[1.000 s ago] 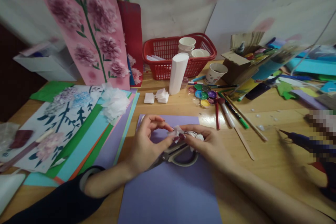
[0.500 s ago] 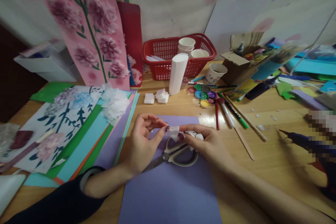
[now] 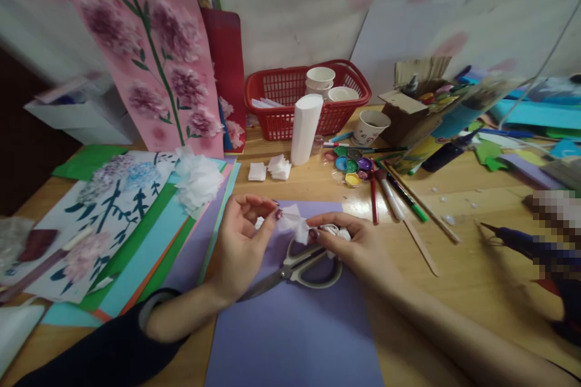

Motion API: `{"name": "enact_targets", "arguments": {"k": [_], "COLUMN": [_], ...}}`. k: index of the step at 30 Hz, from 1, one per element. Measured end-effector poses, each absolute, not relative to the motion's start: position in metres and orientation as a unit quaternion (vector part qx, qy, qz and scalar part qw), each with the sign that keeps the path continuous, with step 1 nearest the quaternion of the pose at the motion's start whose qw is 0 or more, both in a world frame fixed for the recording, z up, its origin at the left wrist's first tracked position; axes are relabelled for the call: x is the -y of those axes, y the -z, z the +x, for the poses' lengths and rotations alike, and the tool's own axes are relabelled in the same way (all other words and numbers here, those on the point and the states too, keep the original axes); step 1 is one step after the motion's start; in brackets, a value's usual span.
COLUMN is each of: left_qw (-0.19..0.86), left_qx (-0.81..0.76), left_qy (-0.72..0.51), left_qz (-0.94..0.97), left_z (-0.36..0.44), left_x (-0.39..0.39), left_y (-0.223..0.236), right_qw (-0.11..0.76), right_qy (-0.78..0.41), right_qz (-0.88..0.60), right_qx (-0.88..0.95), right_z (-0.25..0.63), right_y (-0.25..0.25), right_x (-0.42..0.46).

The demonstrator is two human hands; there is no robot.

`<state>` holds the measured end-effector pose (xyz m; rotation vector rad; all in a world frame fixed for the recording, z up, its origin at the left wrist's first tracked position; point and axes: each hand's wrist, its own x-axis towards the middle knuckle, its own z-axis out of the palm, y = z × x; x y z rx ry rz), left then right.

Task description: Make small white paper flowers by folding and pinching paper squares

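A small piece of thin white tissue paper [image 3: 294, 224] stretches between my two hands above a purple sheet [image 3: 297, 326]. My left hand [image 3: 241, 242] pinches its left edge between thumb and forefinger. The other edge is in the fingertips of my right hand [image 3: 351, 240]. Crumpled white tissue [image 3: 340, 233] shows by the right fingers; whether they hold it or it lies behind them, I cannot tell. Beneath the hands, scissors [image 3: 313, 266] with pale handles lie on the purple sheet, blades toward the lower left.
Beyond the sheet stand a white paper roll [image 3: 307, 130], stacks of tissue squares [image 3: 278, 167] and a red basket [image 3: 267, 124]. Paints [image 3: 351, 163] and brushes lie right of them. A glue gun [image 3: 526, 245] is at far right. Coloured papers [image 3: 136, 254] and a tissue flower [image 3: 197, 181] lie left.
My left hand has moved slightly left, away from the right hand. The tissue piece between them is spread wider. The scissors have stayed in place.
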<state>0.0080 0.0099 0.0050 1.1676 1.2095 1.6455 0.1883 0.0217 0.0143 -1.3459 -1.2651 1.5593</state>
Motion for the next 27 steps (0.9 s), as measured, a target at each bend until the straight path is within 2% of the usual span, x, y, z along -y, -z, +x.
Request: {"name": "enact_targets", "arguments": {"k": [6,12,17,23,25,27], "left_qw": [0.269,0.127,0.195,0.382,0.35,0.258], "left_qx": [-0.454,-0.344,-0.38,-0.457,-0.484,-0.518], "left_qy": [-0.665,-0.454,-0.443,-0.478,-0.5,-0.51], "left_qz": [0.529,0.812,0.788,0.646,0.627,0.637], "left_z": [0.002,0.001,0.003,0.003,-0.011,-0.037], "left_x": [-0.014,0.0,0.003,-0.005,-0.02,-0.042], "left_y": [-0.002,-0.003,-0.005,-0.004,-0.013,-0.025], "right_qw": [0.366,0.374,0.383,0.4,0.399,0.409], "right_qy": [-0.602,-0.611,-0.645,-0.723,-0.73,-0.722], "right_qz": [-0.518,-0.471,-0.438,-0.359,-0.361,-0.373], "right_qx": [0.485,0.514,0.495,0.434,0.422,0.415], "right_z": [0.189,0.19,0.193,0.196,0.196,0.196], "right_y": [-0.011,-0.015,-0.011,-0.003,-0.003,-0.004], "right_x": [-0.024,-0.021,-0.021,-0.025,-0.024,-0.023]}}
